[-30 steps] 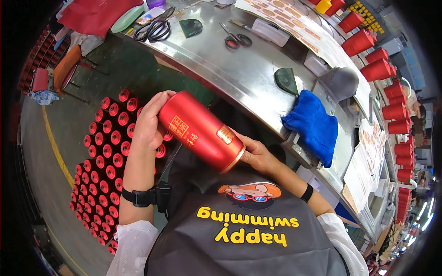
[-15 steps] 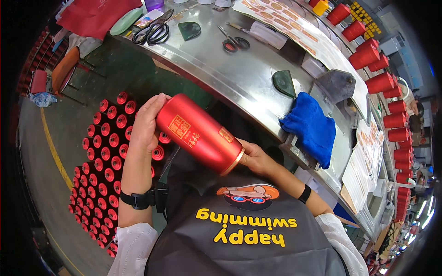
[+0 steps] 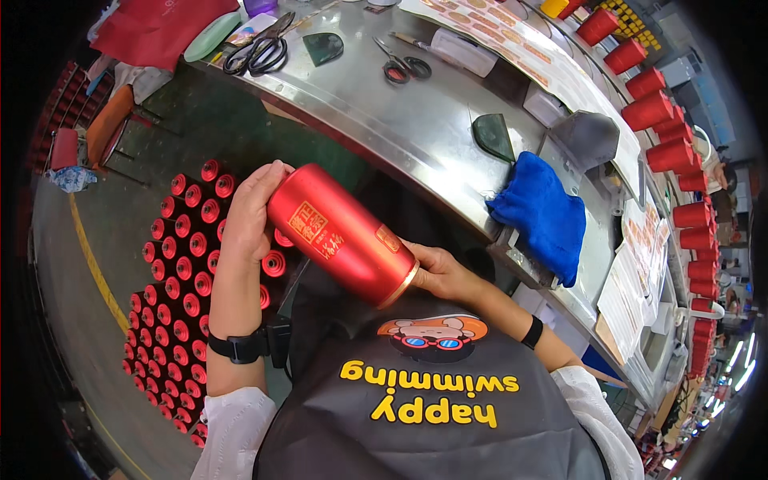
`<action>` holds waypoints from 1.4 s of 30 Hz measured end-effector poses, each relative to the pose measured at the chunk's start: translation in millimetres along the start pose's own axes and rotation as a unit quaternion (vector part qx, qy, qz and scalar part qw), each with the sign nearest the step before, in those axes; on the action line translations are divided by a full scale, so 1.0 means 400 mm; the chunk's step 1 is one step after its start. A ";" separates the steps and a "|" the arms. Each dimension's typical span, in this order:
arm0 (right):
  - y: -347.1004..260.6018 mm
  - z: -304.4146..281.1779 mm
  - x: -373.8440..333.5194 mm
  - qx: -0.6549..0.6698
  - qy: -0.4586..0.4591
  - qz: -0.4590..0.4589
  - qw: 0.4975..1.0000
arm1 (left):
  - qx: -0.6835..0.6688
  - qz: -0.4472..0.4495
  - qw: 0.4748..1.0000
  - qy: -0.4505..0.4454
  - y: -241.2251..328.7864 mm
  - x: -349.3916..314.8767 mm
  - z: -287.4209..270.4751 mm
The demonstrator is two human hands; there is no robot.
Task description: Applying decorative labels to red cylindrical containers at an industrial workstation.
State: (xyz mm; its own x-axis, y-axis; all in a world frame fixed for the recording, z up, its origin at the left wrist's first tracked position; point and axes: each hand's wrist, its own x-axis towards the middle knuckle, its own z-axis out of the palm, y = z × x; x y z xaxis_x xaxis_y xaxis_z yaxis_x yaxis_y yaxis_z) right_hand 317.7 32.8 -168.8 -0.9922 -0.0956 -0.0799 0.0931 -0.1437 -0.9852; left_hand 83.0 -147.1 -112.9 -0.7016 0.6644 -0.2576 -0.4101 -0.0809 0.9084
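Note:
Between my two hands lies a red metallic canister, tilted, with gold labels on its side and a gold rim at its lower right end. My left hand wraps round its upper left end. At the rimmed end, my right hand grips it, with part of the fingers hidden behind it. The canister is just above my dark apron, in front of the metal table. On the table's near corner a blue cloth hangs over the edge, close to my right hand.
Scissors, larger black-handled scissors and dark green scrapers lie on the table. Printed label sheets spread along its far side. Red cups line the right. Many red-topped spindles stand on the floor at left.
The canister stays in both hands, shifted very slightly left. The view has turned a little, and the red cups on the right sit at different places along their line.

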 end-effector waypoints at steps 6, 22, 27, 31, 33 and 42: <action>-0.001 0.003 -0.002 -0.065 0.009 -0.017 0.998 | 0.003 -0.012 1.000 0.020 -0.001 -0.002 0.008; -0.031 0.016 0.007 -0.282 0.007 -0.109 0.953 | 0.027 -0.052 0.998 -0.015 -0.042 0.013 -0.028; -0.043 0.016 0.002 -0.284 0.000 -0.081 0.955 | 0.048 -0.052 0.997 -0.012 -0.043 0.010 -0.023; -0.047 0.022 -0.011 -0.348 0.038 -0.125 0.928 | 0.079 -0.061 0.995 -0.015 -0.055 0.009 -0.016; -0.052 0.022 -0.015 -0.364 0.035 -0.130 0.921 | 0.109 -0.071 0.991 -0.021 -0.066 0.017 -0.020; -0.043 0.013 -0.020 -0.374 0.028 -0.121 0.919 | 0.204 -0.083 0.976 -0.008 -0.063 0.025 -0.019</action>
State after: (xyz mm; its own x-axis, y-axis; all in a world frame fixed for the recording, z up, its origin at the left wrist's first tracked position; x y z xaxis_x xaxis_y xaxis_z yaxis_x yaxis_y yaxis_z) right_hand 324.6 31.1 -150.4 -0.9812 -0.0958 0.1678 -0.1924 0.5648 -0.8025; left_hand 81.9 -143.8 -140.8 -0.6349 0.6552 -0.4095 -0.2492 0.3281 0.9112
